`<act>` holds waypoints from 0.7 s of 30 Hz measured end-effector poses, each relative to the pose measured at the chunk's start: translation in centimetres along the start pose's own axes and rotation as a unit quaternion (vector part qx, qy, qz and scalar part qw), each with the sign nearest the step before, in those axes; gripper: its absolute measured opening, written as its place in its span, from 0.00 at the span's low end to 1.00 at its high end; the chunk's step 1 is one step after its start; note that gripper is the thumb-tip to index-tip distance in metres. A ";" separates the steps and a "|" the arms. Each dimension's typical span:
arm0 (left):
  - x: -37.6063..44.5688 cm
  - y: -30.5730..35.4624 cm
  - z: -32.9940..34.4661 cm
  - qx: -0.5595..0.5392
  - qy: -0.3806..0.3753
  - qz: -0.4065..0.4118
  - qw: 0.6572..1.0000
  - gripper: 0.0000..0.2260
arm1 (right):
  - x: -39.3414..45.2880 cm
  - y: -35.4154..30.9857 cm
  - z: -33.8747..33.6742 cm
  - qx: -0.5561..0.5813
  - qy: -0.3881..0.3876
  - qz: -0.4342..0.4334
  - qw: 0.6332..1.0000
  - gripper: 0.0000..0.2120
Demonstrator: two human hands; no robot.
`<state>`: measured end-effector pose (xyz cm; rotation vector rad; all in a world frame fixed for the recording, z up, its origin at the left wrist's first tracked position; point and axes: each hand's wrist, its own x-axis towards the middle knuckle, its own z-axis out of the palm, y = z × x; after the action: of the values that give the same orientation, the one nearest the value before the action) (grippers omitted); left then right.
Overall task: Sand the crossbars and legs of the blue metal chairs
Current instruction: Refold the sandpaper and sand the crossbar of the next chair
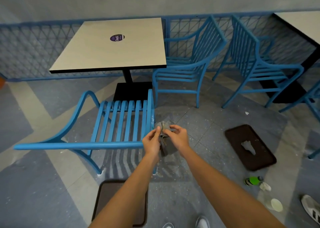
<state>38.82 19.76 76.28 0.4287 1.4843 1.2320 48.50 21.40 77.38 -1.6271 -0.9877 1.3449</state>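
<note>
While both hands meet at the centre of the frame, the left hand (pixel 152 141) and right hand (pixel 177 136) pinch a grey sandpaper sheet (pixel 165 141) just right of the nearest blue chair (pixel 103 129), which lies tipped at centre left.

Our hands are covering the middle of the gray sheet (pixel 167 147), so we cannot tell if it is sandpaper. Our arm is hiding part of the near tray (pixel 110 200). The right edge is cutting off a shoe (pixel 310 208) and another table (pixel 301 22).
</note>
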 end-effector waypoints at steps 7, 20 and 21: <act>1.0 0.0 2.6 -0.024 0.028 0.002 0.999 0.12 | 3.1 -0.3 -1.4 -0.009 -0.029 -0.012 0.999 0.10; 4.2 -2.1 10.6 -0.118 0.154 0.051 0.980 0.05 | 12.6 -0.3 -6.2 -0.039 -0.176 -0.047 0.982 0.16; 4.5 -2.6 11.3 -0.123 0.163 0.051 0.978 0.06 | 13.2 -0.1 -6.6 -0.044 -0.189 -0.050 0.980 0.16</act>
<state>48.17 27.40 73.45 0.1408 1.5690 1.6054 56.82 32.99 73.36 -1.3892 -1.3505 1.5929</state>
